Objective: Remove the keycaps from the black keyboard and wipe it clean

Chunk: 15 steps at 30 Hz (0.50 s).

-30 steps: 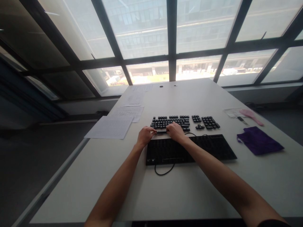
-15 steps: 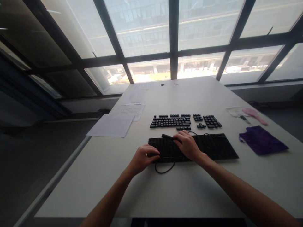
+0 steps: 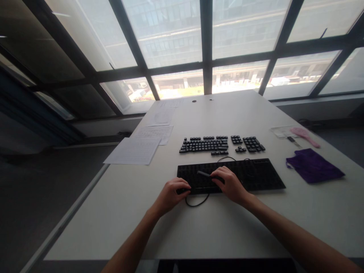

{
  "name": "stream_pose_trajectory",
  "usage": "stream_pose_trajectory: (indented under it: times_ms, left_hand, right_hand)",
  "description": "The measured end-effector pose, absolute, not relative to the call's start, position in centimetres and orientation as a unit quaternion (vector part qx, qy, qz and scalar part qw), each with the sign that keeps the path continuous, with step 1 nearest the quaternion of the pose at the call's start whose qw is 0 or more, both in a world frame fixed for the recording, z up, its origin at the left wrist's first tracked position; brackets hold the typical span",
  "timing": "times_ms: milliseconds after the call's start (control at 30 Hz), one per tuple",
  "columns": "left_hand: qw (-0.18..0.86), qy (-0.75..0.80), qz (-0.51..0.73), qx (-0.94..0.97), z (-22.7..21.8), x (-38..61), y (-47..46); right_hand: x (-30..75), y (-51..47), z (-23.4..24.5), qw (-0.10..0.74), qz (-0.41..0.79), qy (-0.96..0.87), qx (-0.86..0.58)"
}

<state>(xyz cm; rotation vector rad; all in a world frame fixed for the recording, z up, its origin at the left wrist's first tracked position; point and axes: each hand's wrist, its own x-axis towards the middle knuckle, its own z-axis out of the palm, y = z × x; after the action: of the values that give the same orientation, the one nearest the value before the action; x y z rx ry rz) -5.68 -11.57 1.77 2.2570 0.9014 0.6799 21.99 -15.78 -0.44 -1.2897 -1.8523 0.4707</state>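
Note:
A black keyboard base without its keys lies on the white table, its cable looping off the near edge. Beyond it, the removed keycaps are laid out in keyboard order. My right hand is closed on a long black keycap, holding it just above the base near the bottom row. My left hand is curled, with its fingers pressing on the base's left front corner.
Several paper sheets lie at the left of the table. A purple cloth pouch, a pink brush and a small clear bag sit at the right. Large windows stand behind the table's far edge.
Both hands came back from the keycap rows to the keyboard base. The right hand brought the long black keycap along and lowered it toward the base's bottom row.

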Motion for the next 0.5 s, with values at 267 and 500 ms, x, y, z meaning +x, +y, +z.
stream_pose_trajectory:
  times_ms: [267,500]
  left_hand:
    - [0.292,0.339,0.271,0.852,1.11,-5.58,-11.75]
    - [0.307,0.353,0.275,0.840,1.03,-5.61,-11.74]
  right_hand:
    - [21.83,-15.97,-0.69,0.410,0.198,-0.724,-0.518]
    - [21.72,-16.11,-0.79,0.403,0.195,-0.725,-0.523]
